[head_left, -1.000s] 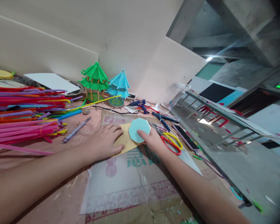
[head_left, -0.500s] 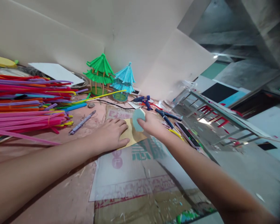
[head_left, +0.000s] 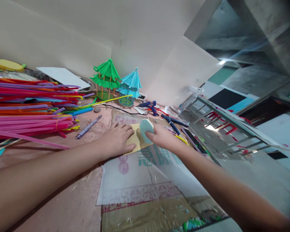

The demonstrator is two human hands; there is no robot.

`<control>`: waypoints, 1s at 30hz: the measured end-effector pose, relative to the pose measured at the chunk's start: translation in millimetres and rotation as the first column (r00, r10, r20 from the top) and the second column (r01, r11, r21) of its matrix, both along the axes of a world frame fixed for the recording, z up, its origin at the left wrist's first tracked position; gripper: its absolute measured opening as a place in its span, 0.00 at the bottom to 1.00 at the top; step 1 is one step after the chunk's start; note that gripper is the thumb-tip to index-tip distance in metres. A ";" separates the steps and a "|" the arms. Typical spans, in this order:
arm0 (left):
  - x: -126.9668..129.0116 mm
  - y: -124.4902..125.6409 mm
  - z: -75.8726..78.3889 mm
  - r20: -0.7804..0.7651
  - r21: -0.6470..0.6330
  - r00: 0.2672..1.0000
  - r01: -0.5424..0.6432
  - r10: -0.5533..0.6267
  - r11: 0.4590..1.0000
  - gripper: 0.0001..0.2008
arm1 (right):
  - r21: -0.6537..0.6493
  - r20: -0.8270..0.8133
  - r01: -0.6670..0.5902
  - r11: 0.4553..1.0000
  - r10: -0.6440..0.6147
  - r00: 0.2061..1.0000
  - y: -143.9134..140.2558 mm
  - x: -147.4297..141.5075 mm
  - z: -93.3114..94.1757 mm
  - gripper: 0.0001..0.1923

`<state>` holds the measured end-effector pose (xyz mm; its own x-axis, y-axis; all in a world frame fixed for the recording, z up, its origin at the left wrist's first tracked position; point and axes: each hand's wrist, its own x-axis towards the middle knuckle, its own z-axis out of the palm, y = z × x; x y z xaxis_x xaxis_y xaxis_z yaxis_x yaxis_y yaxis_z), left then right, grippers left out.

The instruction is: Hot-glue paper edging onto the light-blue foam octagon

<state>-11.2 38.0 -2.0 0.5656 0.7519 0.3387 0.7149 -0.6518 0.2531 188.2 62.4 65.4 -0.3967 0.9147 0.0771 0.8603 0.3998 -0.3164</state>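
Note:
My left hand (head_left: 119, 139) lies flat, fingers spread, on the left part of a yellow sheet (head_left: 134, 141). My right hand (head_left: 160, 137) pinches a pale blue-green flat piece with angled corners (head_left: 145, 129), held tilted up just over the sheet's right part. Whether its lower edge touches the sheet I cannot tell. Beneath the yellow sheet is a white printed plastic bag (head_left: 135, 183), spread over cardboard (head_left: 130, 220).
Bundles of coloured pipe cleaners (head_left: 33, 106) and a pen (head_left: 89, 127) are at left. Behind stand a green pavilion model (head_left: 108, 75) and a blue one (head_left: 130, 85). A glue gun (head_left: 148, 105), pliers (head_left: 172, 122) and a phone (head_left: 193, 140) lie at right.
The whole view has shifted slightly, so most things sit a little lower and further right. Both hands keep nearly the same pose, and the pale piece stays in my right hand.

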 end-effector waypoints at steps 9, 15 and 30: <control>2.0 -0.7 -0.1 0.029 0.001 1.000 0.004 -0.004 1.000 0.24 | -0.020 -0.388 0.122 0.992 -0.120 0.914 34.4 -9.1 -13.9 0.08; -4.2 3.4 -1.9 0.145 0.029 0.989 0.005 -0.009 1.000 0.18 | -0.295 -0.729 -0.023 0.955 -0.209 0.652 2.3 14.1 -29.8 0.16; -1.1 2.1 6.5 0.445 0.041 0.890 0.089 -0.098 0.995 0.14 | -0.476 -0.871 -0.247 0.844 -0.412 0.268 -20.2 21.8 -47.8 0.19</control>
<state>-12.4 40.1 4.5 0.4187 0.6943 0.5854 0.4651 -0.7176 0.5184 210.0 42.3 17.6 -0.2600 0.9623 -0.0799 -0.1630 -0.1253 -0.9786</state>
